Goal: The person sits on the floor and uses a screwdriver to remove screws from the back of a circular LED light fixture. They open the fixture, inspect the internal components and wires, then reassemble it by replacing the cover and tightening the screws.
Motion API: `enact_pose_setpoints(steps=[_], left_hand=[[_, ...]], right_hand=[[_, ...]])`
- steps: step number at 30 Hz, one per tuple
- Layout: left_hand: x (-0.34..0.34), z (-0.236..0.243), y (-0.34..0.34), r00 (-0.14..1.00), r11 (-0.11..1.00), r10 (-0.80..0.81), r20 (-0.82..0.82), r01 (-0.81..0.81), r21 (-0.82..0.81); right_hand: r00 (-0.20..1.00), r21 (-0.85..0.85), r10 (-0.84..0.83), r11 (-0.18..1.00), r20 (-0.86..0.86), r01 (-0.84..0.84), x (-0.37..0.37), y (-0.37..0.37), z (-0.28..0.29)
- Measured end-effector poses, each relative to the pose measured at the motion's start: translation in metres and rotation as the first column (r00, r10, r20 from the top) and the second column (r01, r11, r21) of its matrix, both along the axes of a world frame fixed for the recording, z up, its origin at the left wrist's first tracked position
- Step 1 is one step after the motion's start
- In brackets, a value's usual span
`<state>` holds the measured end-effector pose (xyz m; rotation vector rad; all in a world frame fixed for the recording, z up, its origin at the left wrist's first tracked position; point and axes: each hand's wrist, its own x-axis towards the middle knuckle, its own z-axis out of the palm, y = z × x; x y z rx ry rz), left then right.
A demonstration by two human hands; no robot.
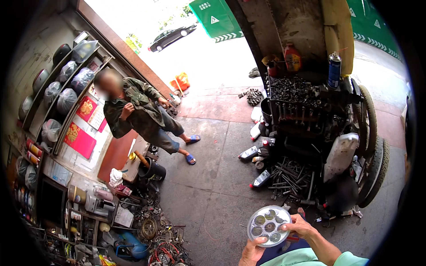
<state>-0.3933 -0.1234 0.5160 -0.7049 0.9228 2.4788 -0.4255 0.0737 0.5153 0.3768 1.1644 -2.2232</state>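
Note:
Both my hands hold a flat round silver disc (262, 220) with a pale rim and several dark round inserts set in its face. It looks like a lamp or a round case, but I cannot tell which. My left hand (252, 252) grips its lower left edge, with the thumb on the face. On its right edge my right hand (300, 228) is closed, also with the thumb on the face. The disc is tilted up toward me, and its underside is hidden. Something red shows beneath it, partly covered by my right hand.
A person (137, 108) in a camouflage jacket stands at the left by a wall shelf (66, 88) of wrapped helmets. At right, a dark workbench (293, 115) bears small parts; bottles (262, 178), metal rods (290, 177) and tyres (375, 173) surround it. Scrap (164, 241) lies lower left.

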Motion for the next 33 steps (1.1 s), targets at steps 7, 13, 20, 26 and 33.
enact_pose_setpoints(steps=[7,13,20,26,33], left_hand=[[0.039,0.025,0.023,0.988,0.996,-0.082,-0.127,0.084,0.013],[0.047,0.027,0.083,0.919,0.919,-0.394,-0.021,0.394,-0.002],[0.072,-0.002,0.167,0.88,0.896,-0.425,0.212,0.375,0.239],[0.084,0.027,0.197,0.935,0.934,-0.345,0.081,0.333,0.13],[0.068,0.03,0.208,0.932,0.931,-0.361,0.003,0.36,0.065]], right_hand=[[0.996,-0.035,-0.035,0.999,-0.078,0.033,0.032,0.021,-0.001],[0.953,-0.009,-0.276,0.961,-0.127,0.277,0.077,0.087,0.009],[0.865,0.049,-0.494,0.865,-0.092,0.499,0.134,0.164,0.004],[0.89,0.117,-0.43,0.886,-0.152,0.448,0.146,0.2,-0.013],[0.872,0.158,-0.465,0.86,-0.152,0.485,0.134,0.207,-0.004]])
